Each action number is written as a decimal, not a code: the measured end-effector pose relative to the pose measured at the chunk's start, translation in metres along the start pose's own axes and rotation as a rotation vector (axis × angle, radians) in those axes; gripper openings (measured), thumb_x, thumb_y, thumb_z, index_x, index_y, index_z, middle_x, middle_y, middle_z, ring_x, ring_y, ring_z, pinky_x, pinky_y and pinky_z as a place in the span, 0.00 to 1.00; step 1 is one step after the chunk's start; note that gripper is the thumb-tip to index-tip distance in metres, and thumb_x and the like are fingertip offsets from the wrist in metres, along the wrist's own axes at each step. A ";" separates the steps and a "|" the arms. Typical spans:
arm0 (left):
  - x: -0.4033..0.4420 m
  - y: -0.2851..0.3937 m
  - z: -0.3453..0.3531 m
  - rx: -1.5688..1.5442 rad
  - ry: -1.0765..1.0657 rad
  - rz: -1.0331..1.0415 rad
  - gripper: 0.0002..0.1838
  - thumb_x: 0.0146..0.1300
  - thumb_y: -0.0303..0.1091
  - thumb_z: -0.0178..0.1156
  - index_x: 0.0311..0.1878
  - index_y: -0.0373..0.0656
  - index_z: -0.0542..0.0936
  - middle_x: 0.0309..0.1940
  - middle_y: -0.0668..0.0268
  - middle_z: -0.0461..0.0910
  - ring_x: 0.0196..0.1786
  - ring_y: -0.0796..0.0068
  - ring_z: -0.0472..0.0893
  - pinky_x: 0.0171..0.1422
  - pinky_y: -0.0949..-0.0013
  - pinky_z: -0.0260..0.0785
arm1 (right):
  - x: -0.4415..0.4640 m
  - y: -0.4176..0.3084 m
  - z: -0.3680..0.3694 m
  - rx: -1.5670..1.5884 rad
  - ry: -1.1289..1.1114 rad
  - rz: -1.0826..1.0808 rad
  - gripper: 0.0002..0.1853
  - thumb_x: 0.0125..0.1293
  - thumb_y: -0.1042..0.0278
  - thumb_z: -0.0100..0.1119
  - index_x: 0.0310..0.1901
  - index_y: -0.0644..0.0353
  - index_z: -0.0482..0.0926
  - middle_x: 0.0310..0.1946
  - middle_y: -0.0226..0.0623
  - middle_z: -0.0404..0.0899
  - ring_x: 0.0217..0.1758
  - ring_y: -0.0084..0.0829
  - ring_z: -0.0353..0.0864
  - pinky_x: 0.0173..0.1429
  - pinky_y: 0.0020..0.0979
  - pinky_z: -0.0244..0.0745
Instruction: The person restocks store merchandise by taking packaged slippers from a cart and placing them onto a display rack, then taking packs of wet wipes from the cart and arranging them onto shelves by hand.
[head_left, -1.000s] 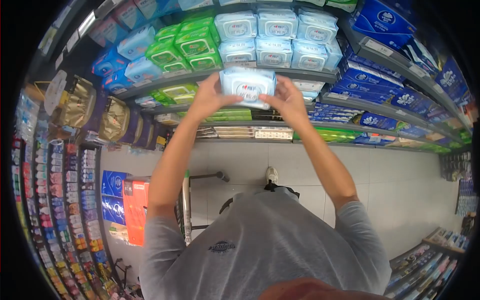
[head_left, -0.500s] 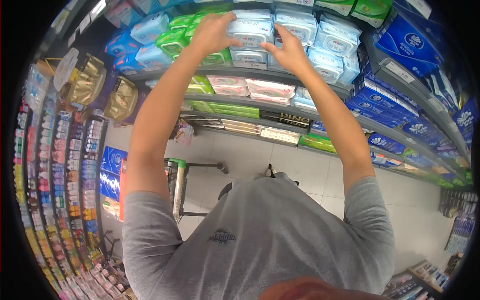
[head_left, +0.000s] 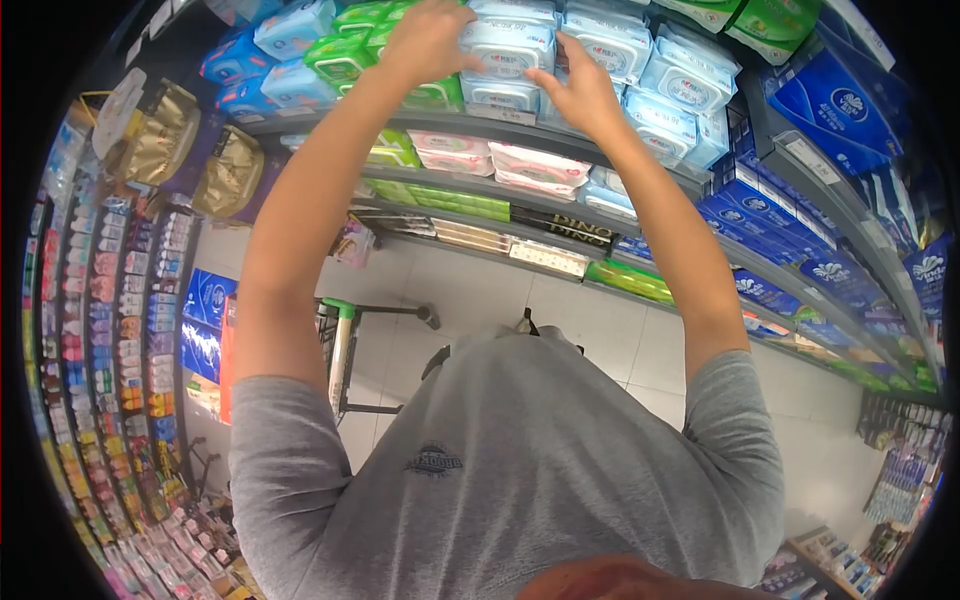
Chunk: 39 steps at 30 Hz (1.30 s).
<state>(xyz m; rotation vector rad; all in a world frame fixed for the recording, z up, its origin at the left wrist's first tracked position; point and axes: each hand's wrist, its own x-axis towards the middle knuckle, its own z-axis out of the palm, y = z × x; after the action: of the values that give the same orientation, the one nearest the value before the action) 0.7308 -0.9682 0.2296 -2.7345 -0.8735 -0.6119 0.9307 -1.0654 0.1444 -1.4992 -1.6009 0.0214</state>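
A light blue wipes pack sits on top of another pack on the upper shelf, between my hands. At its left side is my left hand, fingers bent against the pack's edge and over the green packs. My right hand is at the pack's right side, thumb and fingers spread apart, its thumb near the pack's lower right corner. More light blue packs stand stacked to the right.
A shelf edge runs below the packs, above lower shelves with pink packs. Blue boxes are at the right. A cart stands at lower left, and gold bags hang at the left.
Both hands carried the light blue pack up and forward onto the shelf stack. Over the last half second the view shifted slightly, and the right hand's fingers are spread beside the pack.
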 end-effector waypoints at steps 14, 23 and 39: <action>-0.135 0.060 0.042 -0.388 0.617 -0.128 0.19 0.51 0.31 0.69 0.47 0.40 0.78 0.46 0.54 0.79 0.51 0.53 0.77 0.56 0.56 0.67 | -0.074 -0.028 0.012 0.137 0.479 -0.112 0.17 0.57 0.71 0.69 0.47 0.67 0.77 0.43 0.44 0.80 0.43 0.38 0.82 0.49 0.33 0.76; -0.497 0.140 0.030 -0.631 -0.114 -1.435 0.09 0.59 0.34 0.65 0.35 0.37 0.84 0.29 0.59 0.84 0.31 0.73 0.83 0.39 0.70 0.75 | -0.353 0.025 0.076 0.368 -0.981 0.594 0.16 0.62 0.64 0.65 0.46 0.66 0.79 0.34 0.40 0.84 0.37 0.26 0.82 0.43 0.28 0.76; -0.579 -0.051 -0.008 -0.268 0.436 -1.169 0.12 0.54 0.31 0.66 0.42 0.38 0.82 0.41 0.53 0.82 0.47 0.56 0.80 0.53 0.63 0.72 | -0.257 -0.277 0.310 0.810 -0.803 0.238 0.22 0.58 0.60 0.68 0.49 0.66 0.78 0.44 0.46 0.82 0.45 0.41 0.83 0.51 0.34 0.76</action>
<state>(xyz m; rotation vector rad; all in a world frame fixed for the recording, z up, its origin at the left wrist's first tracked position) 0.2704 -1.2224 -0.0170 -1.8414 -2.3169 -1.4912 0.4868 -1.1739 -0.0284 -1.0352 -1.6543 1.3808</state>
